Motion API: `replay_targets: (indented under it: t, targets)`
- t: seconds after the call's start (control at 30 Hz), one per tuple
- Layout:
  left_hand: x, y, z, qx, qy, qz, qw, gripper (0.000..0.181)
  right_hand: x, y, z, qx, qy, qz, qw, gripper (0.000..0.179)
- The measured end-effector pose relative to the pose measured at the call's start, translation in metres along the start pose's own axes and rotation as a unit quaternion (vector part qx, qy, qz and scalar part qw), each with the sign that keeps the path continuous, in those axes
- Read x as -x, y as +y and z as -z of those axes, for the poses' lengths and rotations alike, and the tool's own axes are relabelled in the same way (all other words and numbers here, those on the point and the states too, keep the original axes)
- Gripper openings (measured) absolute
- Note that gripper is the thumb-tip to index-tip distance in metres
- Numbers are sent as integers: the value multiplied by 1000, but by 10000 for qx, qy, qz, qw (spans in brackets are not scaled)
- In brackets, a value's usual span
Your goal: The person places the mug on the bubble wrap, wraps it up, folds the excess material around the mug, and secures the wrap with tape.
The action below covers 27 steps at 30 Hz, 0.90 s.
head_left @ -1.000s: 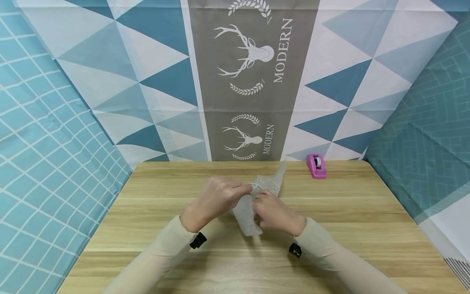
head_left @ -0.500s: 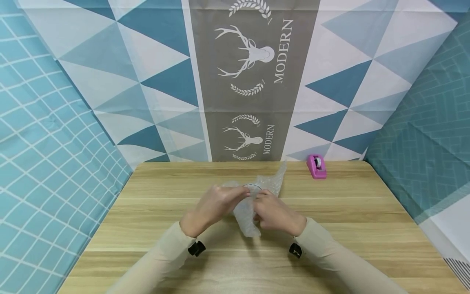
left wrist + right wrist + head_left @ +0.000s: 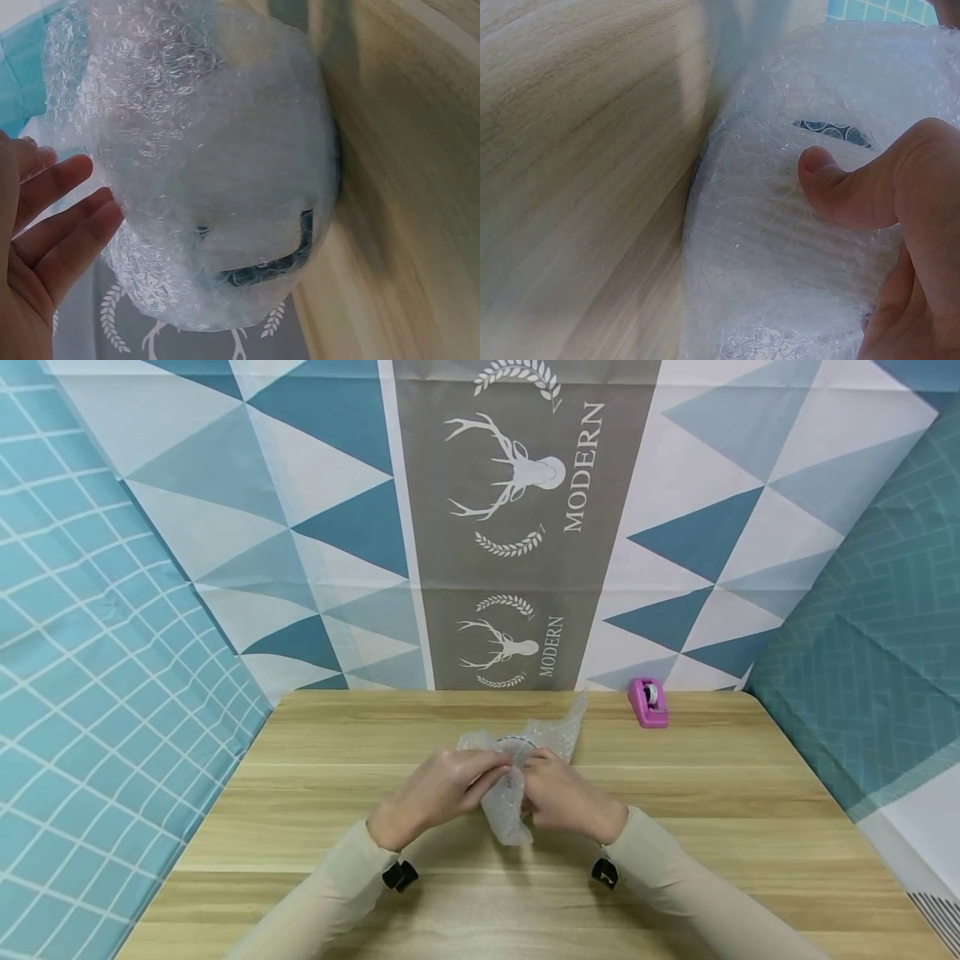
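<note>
Bubble wrap (image 3: 504, 806) surrounds a pale, rounded object standing on the wooden table; its dark marking (image 3: 270, 268) shows through the film. In the head view a thin rim (image 3: 516, 739) shows at the top, between the hands. My left hand (image 3: 444, 785) pinches the wrap at the upper left with thumb and forefinger; its other fingers (image 3: 79, 232) reach out beside the film in the left wrist view. From the right, my right hand (image 3: 567, 795) grips the wrapped object, thumb (image 3: 829, 184) pressed on the film. Its other fingers are partly hidden.
A pink tape dispenser (image 3: 648, 702) stands at the back right of the wooden table (image 3: 337, 727). One loose corner of wrap (image 3: 564, 727) sticks up behind my right hand. Patterned cloth (image 3: 330, 527) hangs behind the table and along both sides.
My left hand has lowered slightly, opened its fingers, then pinched the wrap again. More wrap and the rim show behind it. The right hand has kept its place.
</note>
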<state>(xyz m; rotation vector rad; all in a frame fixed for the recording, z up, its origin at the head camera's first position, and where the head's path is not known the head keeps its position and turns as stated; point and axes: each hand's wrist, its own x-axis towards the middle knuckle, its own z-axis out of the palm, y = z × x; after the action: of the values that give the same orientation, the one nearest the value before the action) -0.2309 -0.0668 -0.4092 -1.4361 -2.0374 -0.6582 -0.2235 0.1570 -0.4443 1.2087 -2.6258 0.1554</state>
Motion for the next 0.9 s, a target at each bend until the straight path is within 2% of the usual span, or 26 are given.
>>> replay_targets:
  t: [0.17,0.33,0.4,0.57,0.67,0.8,0.9]
  targets:
    - [4,0,-4,70,16,-45,10000,17,1,0,0,-40,47,10,10000,38]
    - [9,2,-9,87,1,53,9999,20,1,0,0,-16,113,107,9999,33]
    - [11,2,-10,78,-13,115,9999,22,1,0,-1,14,130,124,9998,38]
    - [16,4,-13,240,-74,336,9991,45,2,1,-2,21,225,119,9997,51]
    - [19,5,-14,461,-95,538,9974,54,2,1,-2,9,282,132,9995,47]
    - [24,5,-15,584,-128,675,9959,37,2,1,-3,-15,267,136,9996,50]
    - [27,4,-16,377,-193,499,9979,27,2,2,-3,-80,248,106,9996,53]
